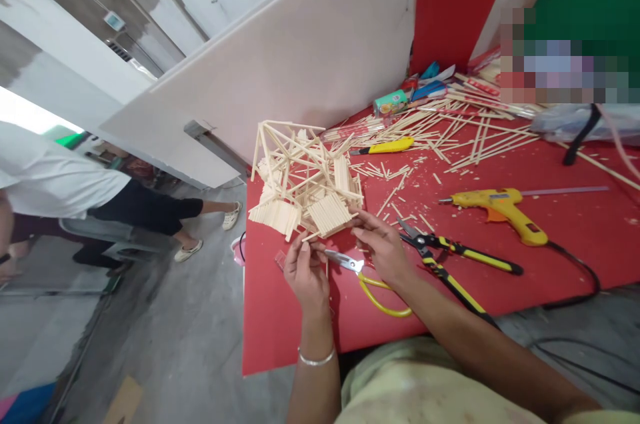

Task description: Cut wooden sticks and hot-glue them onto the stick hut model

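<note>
A model built of thin wooden sticks stands at the table's left end, with an open frame on top and flat panels of sticks lower down. At its front is a small slatted panel. My left hand is closed, thumb and finger pinching the near end of a wooden stick along that panel's front edge. My right hand is closed too, its fingertips at the stick's other end by the panel's corner; the exact contact is partly hidden. Scissors with yellow handles lie between and under my hands.
On the red table lie black-and-yellow cutters, a yellow glue gun with its cable, a yellow utility knife, and many loose sticks. A white board rises behind. A person is off to the left.
</note>
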Available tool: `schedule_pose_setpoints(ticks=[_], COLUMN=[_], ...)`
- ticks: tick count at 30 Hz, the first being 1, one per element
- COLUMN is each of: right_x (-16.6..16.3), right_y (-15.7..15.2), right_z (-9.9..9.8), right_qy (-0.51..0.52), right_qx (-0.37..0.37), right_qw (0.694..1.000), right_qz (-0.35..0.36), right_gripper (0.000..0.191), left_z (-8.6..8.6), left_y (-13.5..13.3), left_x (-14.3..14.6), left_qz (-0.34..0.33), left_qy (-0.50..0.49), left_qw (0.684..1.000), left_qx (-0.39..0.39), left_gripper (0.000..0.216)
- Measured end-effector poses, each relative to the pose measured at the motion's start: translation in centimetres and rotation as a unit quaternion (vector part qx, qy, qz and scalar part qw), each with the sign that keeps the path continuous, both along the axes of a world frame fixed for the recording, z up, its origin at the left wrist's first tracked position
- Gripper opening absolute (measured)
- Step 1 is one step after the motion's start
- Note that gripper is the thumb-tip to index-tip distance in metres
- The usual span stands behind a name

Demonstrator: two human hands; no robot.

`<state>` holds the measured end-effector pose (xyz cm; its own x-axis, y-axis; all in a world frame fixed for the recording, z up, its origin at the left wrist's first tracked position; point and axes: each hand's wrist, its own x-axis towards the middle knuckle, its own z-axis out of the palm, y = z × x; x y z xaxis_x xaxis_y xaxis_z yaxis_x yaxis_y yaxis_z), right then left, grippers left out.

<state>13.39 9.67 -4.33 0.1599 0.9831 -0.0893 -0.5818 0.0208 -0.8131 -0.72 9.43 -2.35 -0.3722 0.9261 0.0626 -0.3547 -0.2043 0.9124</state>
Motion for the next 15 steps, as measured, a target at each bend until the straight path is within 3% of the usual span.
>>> schedule_pose_setpoints(ticks=[15], right_x=[0.03], right_y=[0.00], right_z=[0.11], right_qy=[-0.002], right_qx=[0.003], right_qw=[1.000], right_qz=[0.005], right_gripper=[0.052], left_z=[0.02], left_y=[-0.01], left_x=[0.10], left_qz=[0.000], left_qy=[-0.019], left_qw=[1.000], left_qx=[0.001], left_gripper=[0.020])
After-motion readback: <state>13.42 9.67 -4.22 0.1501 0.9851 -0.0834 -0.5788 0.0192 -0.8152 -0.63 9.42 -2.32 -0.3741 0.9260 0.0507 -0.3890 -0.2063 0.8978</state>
